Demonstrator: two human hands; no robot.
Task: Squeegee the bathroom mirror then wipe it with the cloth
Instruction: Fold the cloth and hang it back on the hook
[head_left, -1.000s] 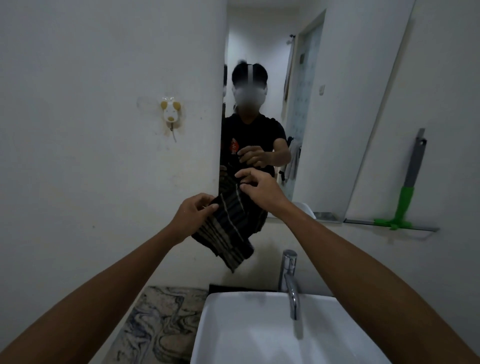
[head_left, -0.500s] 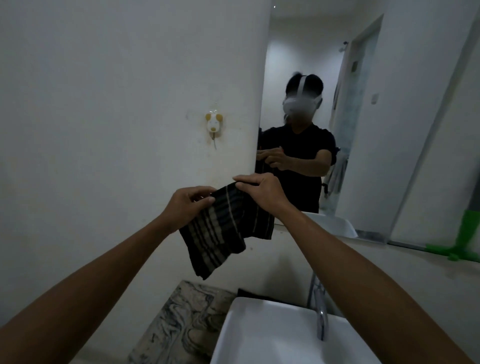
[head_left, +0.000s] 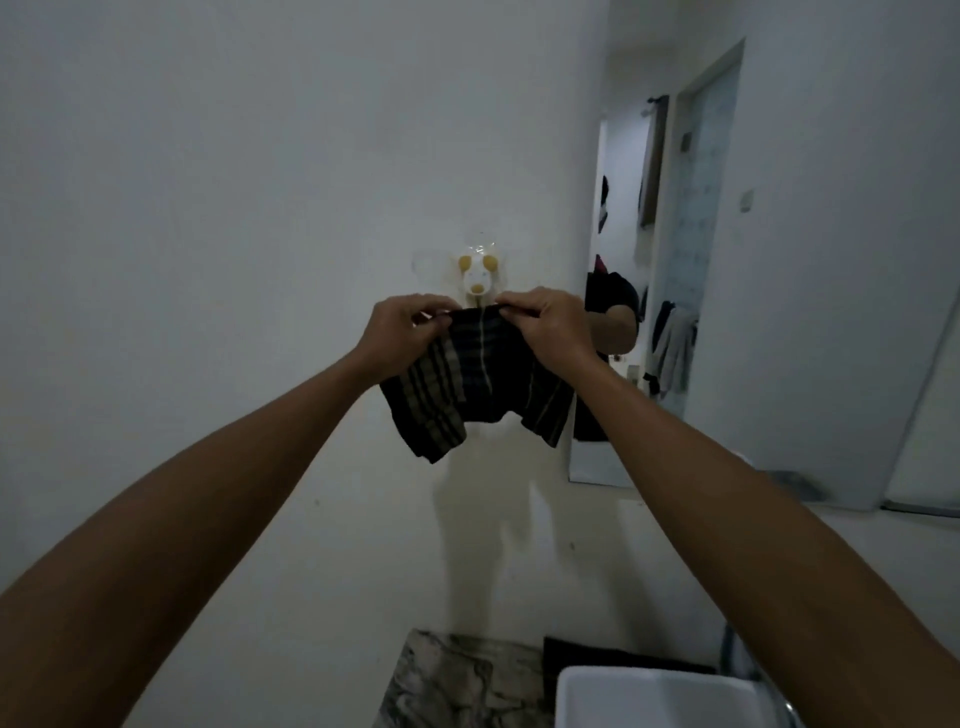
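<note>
A dark striped cloth (head_left: 478, 384) hangs against the white wall, just below a small dog-shaped wall hook (head_left: 476, 279). My left hand (head_left: 405, 332) pinches its top left edge. My right hand (head_left: 550, 327) pinches its top right edge, and the cloth's top edge sits right at the hook's lower tip. The bathroom mirror (head_left: 779, 260) is to the right of both hands and reflects a doorway and part of a person's arm. The squeegee is out of view.
A white sink (head_left: 649, 699) sits at the bottom right, with the tap's edge (head_left: 787, 712) beside it. A marbled counter (head_left: 452, 680) lies left of the sink. A narrow shelf (head_left: 919, 506) runs under the mirror at the right edge.
Both hands have lifted the cloth up and left, from in front of the mirror's edge to the wall hook. The view has swung left, so the squeegee has left the frame.
</note>
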